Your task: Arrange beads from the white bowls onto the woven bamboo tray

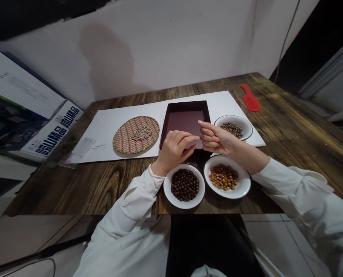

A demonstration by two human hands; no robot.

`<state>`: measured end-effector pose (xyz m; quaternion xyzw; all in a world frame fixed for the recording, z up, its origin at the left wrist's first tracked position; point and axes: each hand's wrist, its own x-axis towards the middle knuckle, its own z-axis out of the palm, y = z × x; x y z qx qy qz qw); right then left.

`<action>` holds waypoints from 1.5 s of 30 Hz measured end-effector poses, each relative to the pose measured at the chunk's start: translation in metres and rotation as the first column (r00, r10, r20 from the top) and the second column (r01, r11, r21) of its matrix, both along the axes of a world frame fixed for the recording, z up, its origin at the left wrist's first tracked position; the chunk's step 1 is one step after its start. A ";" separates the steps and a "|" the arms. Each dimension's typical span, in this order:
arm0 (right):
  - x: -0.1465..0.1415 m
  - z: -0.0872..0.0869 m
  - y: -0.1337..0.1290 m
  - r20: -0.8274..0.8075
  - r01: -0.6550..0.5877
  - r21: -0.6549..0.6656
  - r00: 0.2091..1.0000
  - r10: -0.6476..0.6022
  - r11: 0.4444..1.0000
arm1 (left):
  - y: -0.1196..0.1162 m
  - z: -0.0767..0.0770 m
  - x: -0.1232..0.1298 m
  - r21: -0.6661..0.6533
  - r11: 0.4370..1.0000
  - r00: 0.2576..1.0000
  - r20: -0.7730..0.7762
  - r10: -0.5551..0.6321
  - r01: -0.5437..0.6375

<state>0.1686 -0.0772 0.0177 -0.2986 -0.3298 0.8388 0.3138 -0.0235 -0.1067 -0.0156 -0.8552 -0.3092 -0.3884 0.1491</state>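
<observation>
My left hand (176, 149) and my right hand (216, 139) meet over the near edge of a dark maroon tray (185, 117). The left fingers are bent, with thumb and forefinger close together toward the right hand. On the right, the fingers are curled in and the thumb points up and left. Anything thin or small between the fingertips is too fine to make out. Below the hands stand a white bowl (167, 193) of dark brown beads (184, 185) and another white bowl (245, 188) of amber-brown beads (223, 177).
A round woven mat (123, 134) bears a patch of small beads (142, 133). Behind my right wrist is a bowl (248, 129) of grey-brown beads (231, 130). A red scoop (250, 99) lies far right; a clear plastic bag (84, 146) lies left. Boxes (52, 134) stand beyond.
</observation>
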 end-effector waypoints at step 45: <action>-0.023 -0.009 -0.031 0.218 -0.090 0.031 0.973 0.081 0.995 | -0.001 0.004 -0.002 -0.005 0.959 0.957 0.072 -0.281 0.282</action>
